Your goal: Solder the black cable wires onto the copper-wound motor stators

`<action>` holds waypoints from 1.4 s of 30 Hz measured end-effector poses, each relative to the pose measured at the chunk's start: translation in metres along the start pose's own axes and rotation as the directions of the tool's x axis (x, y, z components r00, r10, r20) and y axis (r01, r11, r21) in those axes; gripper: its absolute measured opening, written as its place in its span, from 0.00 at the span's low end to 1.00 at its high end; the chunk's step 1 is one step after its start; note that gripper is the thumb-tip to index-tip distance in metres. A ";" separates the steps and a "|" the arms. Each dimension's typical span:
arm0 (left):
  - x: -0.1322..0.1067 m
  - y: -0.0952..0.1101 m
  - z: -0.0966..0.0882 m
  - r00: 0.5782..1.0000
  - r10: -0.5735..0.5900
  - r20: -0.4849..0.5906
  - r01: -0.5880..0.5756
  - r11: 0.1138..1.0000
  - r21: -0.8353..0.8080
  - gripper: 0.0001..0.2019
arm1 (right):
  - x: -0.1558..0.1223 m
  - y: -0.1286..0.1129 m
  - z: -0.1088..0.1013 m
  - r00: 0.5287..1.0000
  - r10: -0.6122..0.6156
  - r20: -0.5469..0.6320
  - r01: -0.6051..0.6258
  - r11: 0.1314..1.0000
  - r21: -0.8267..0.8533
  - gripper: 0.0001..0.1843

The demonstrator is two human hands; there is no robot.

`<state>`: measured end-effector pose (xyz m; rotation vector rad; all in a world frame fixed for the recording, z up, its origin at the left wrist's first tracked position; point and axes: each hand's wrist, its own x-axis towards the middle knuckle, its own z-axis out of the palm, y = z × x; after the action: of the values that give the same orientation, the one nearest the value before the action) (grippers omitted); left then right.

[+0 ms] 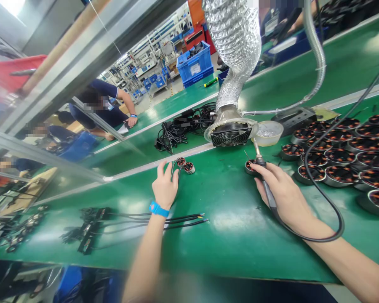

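Note:
My left hand (164,187), a blue band at its wrist, is raised over the green bench with thumb and fingers about a thin wire (172,169). Just right of its thumb sit two small round motor stators (188,168) with copper windings. In my right hand (282,195) is a soldering iron (265,179), held by its dark handle, its metal tip pointing up and away toward a whitish bowl (268,133). Right by those fingertips stands another wound motor part (249,166), partly hidden by the hand.
Several larger motor parts (340,173) crowd the right side. A fume duct (232,84) hangs over a round fan grille (231,137). Black cables (183,126) lie behind, others (177,219) near the front. The iron's cord (334,210) loops over my right forearm. People work across the line.

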<state>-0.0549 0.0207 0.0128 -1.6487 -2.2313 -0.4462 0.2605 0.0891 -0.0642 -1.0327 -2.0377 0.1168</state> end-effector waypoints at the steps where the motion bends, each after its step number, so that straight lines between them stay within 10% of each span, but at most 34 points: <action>1: -0.008 0.000 -0.009 1.000 -0.005 -0.018 0.004 0.999 -0.044 0.19 | 0.000 0.000 -0.001 1.000 -0.003 -0.004 0.003 1.000 -0.001 0.26; 4: -0.039 0.004 -0.032 0.979 0.144 0.143 -0.114 0.973 -0.203 0.16 | 0.000 -0.004 -0.003 0.999 -0.004 0.031 0.004 1.000 0.012 0.26; 7: -0.069 0.008 -0.043 0.865 0.328 0.380 -0.230 0.932 -0.281 0.13 | 0.001 -0.008 -0.003 0.999 -0.028 0.025 0.028 0.999 0.023 0.25; 14: -0.095 0.003 -0.032 0.761 0.299 0.575 -0.241 0.954 -0.177 0.08 | 0.004 -0.013 0.001 0.997 -0.080 0.008 0.080 0.995 -0.057 0.25; 23: -0.088 -0.010 -0.033 0.774 0.362 0.520 -0.158 0.905 -0.395 0.03 | 0.019 -0.007 -0.004 0.991 -0.095 0.090 0.102 0.992 -0.071 0.25; 29: -0.069 -0.020 -0.027 0.895 0.250 0.370 -0.073 0.899 -0.432 0.07 | 0.025 -0.031 0.003 0.985 0.044 0.167 -0.047 0.999 0.011 0.30; 37: -0.065 -0.005 -0.003 0.818 0.399 0.415 -0.096 0.805 -0.586 0.06 | 0.023 -0.082 0.027 0.977 -0.145 0.158 0.109 0.970 0.216 0.23; 42: -0.045 0.009 -0.003 0.885 0.250 0.393 0.076 0.754 -0.652 0.16 | 0.019 -0.084 0.034 0.967 -0.157 0.200 0.080 0.935 0.346 0.26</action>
<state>-0.0339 -0.0162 -0.0040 -2.4270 -2.4657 -0.9998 0.1769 0.0561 -0.0395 -0.7046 -2.1802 0.5211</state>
